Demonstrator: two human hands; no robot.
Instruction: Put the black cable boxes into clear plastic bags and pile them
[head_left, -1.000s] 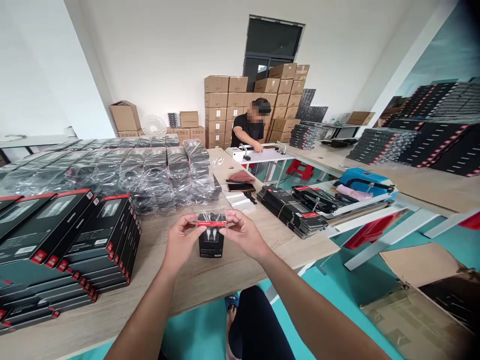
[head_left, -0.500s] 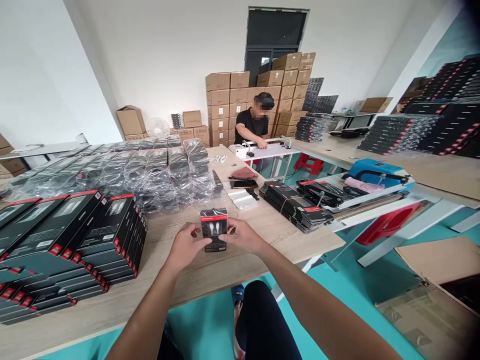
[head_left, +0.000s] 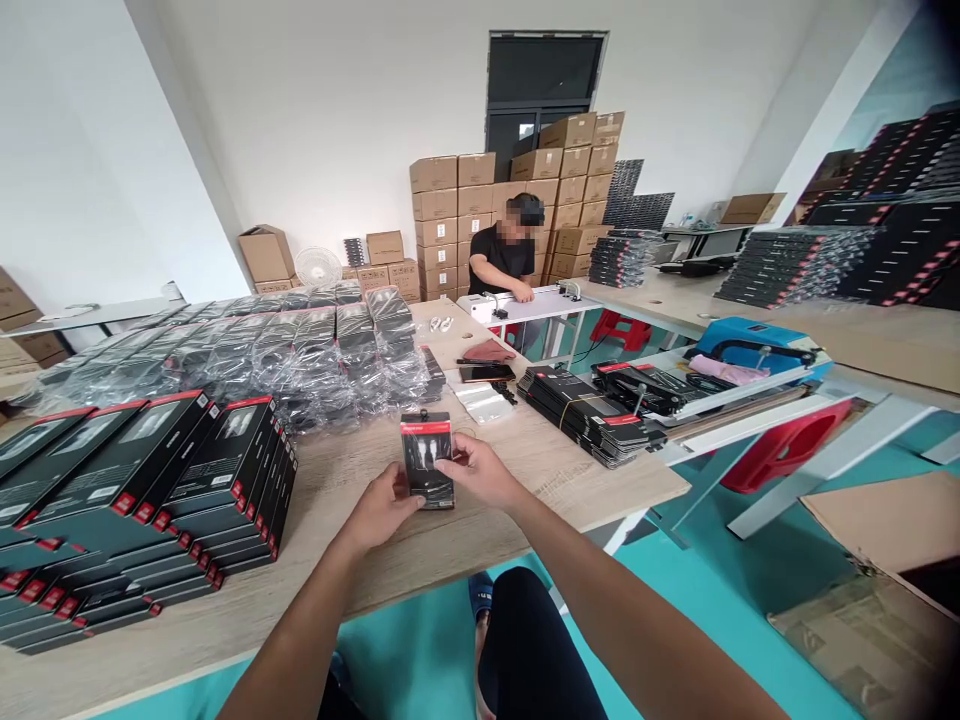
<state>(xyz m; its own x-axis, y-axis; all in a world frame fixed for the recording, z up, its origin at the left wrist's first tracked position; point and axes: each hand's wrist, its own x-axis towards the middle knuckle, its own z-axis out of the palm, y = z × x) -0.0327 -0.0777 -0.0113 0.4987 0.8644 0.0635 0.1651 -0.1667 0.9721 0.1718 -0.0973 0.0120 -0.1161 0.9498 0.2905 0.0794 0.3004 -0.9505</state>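
Both my hands hold one small black box (head_left: 427, 459) with a red top band and white earphones showing through its window, just above the wooden table (head_left: 480, 520). My left hand (head_left: 380, 510) grips its lower left side, thumb on the front. My right hand (head_left: 482, 470) grips the right edge. Rows of the same black and red boxes (head_left: 150, 480) lie stacked to my left. Behind them stand piles of clear plastic-wrapped packs (head_left: 300, 345).
Flat black packaging (head_left: 592, 410) is stacked on the right of the table, near a phone (head_left: 486, 372) and clear bags (head_left: 484, 400). A blue machine (head_left: 757, 345) sits further right. A co-worker (head_left: 506, 255) sits at a white bench before stacked cartons (head_left: 457, 215). Cardboard (head_left: 885, 560) lies on the teal floor.
The box has come down from chest height towards the table. My fingers have shifted from its top corners to its sides, and the box now faces me flatter.
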